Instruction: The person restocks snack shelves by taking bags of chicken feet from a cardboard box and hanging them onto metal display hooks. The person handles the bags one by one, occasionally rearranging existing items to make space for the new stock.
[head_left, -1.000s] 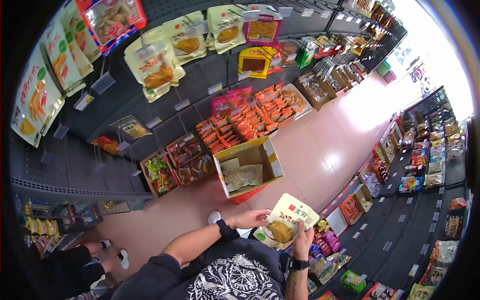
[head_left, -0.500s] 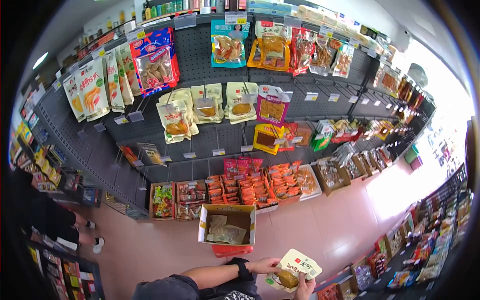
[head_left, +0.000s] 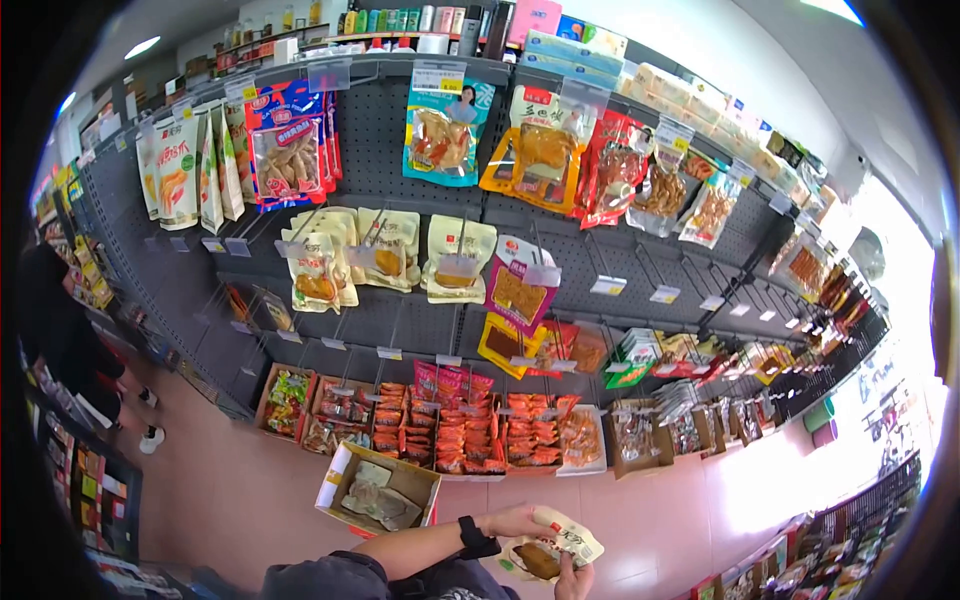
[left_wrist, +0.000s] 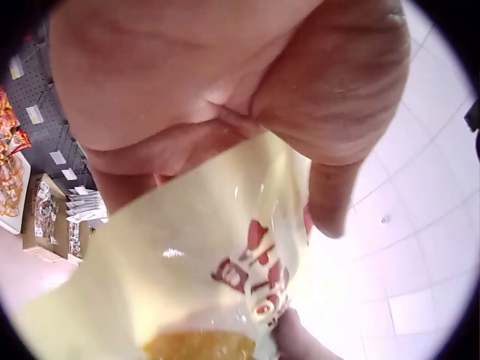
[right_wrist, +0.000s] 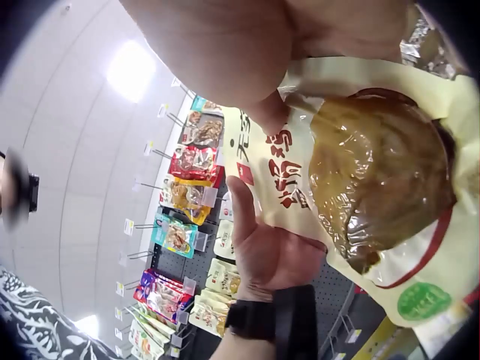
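One cream pouch [head_left: 541, 548], red lettering [right_wrist: 283, 171], glossy brown filling [right_wrist: 381, 176]

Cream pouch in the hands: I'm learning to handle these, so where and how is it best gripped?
Probably pinch the cream pouch by its thinner printed upper part, coming from the top edge; the food bulges the lower half, making it bulkier.

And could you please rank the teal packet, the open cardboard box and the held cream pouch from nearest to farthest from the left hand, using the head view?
1. Held cream pouch: nearest, gripped by the left hand itself.
2. Open cardboard box: next, off to the hand's left.
3. Teal packet: farthest, hanging high on the rack.
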